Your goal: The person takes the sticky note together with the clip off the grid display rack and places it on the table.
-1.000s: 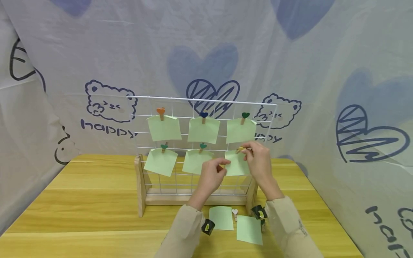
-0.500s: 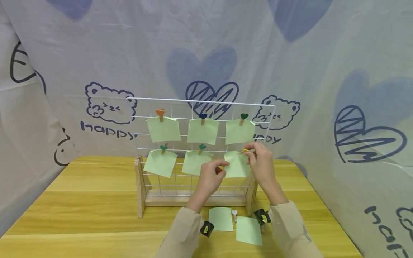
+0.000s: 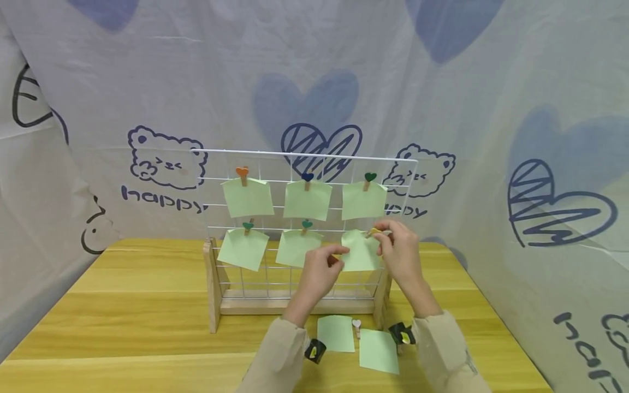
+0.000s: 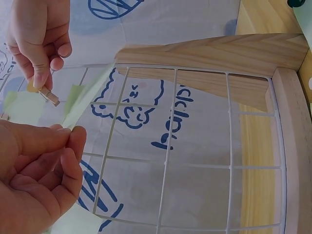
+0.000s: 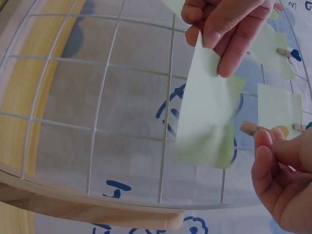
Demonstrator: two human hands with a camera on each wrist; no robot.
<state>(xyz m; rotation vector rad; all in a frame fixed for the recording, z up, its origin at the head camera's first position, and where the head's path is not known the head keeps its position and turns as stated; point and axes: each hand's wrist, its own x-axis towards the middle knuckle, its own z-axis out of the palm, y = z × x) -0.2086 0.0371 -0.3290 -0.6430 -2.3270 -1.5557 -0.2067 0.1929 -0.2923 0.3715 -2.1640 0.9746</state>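
Observation:
My left hand [image 3: 319,271] pinches the left edge of a pale green sticky note [image 3: 358,252], held against a white wire grid [image 3: 267,271]. In the right wrist view the note [image 5: 202,112] has a bent strip along its top edge. Between thumb and finger, my right hand [image 3: 402,250] grips a small wooden clothespin [image 5: 249,128] with a yellow ornament. Both wrist views show its tip apart from the note. Several other green notes hang on the grid from heart-topped clothespins, such as the orange one [image 3: 242,173] and the dark green one [image 3: 370,179].
The grid stands in a wooden base [image 3: 297,307] on a wooden table [image 3: 147,327]. In front lie two green notes, one left [image 3: 336,333] and one right [image 3: 379,352], with a white-heart clothespin [image 3: 356,327] between them. A printed cloth [image 3: 196,82] hangs behind.
My right hand has shifted slightly right and down with the clothespin, away from the note's top edge. The left hand stays at the note's edge.

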